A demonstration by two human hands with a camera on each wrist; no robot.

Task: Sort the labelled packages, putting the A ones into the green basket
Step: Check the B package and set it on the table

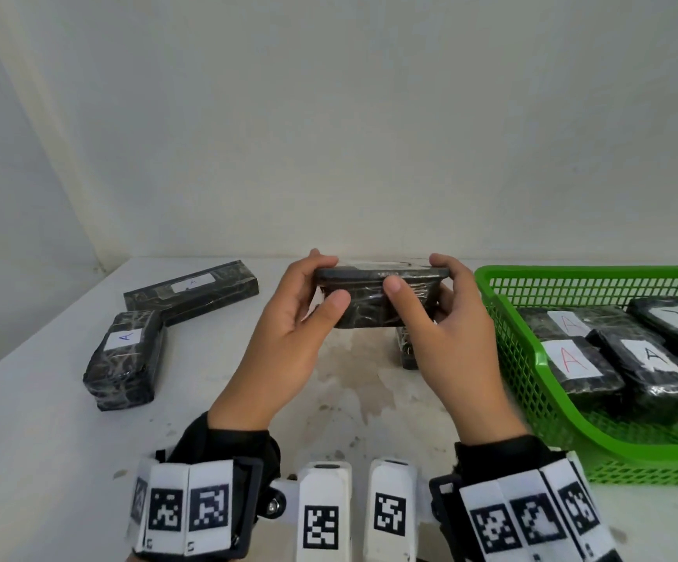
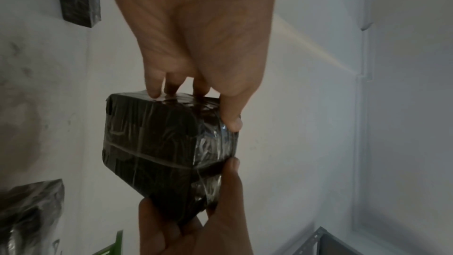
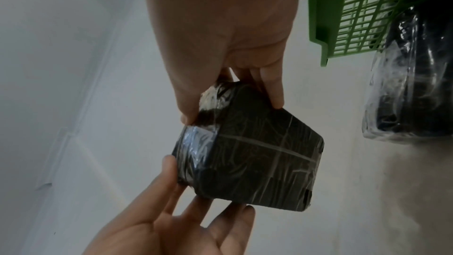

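Note:
Above the middle of the table, both hands hold a black plastic-wrapped package (image 1: 373,306) by its ends. My left hand (image 1: 327,277) grips the left end, thumb on the near side and fingers over the top. My right hand (image 1: 420,275) grips the right end the same way. No readable label shows on the package (image 2: 159,152) from either wrist view (image 3: 257,162). The green basket (image 1: 572,271) stands on the right with several A-labelled packages (image 1: 572,358) inside. A long A package (image 1: 191,294) and a short A package (image 1: 126,358) lie on the left.
Another dark package (image 1: 406,350) lies on the white table (image 1: 45,460) just below my right hand, beside the basket wall (image 3: 318,26). It shows again in the right wrist view (image 3: 404,104). A pale wall rises directly behind the table.

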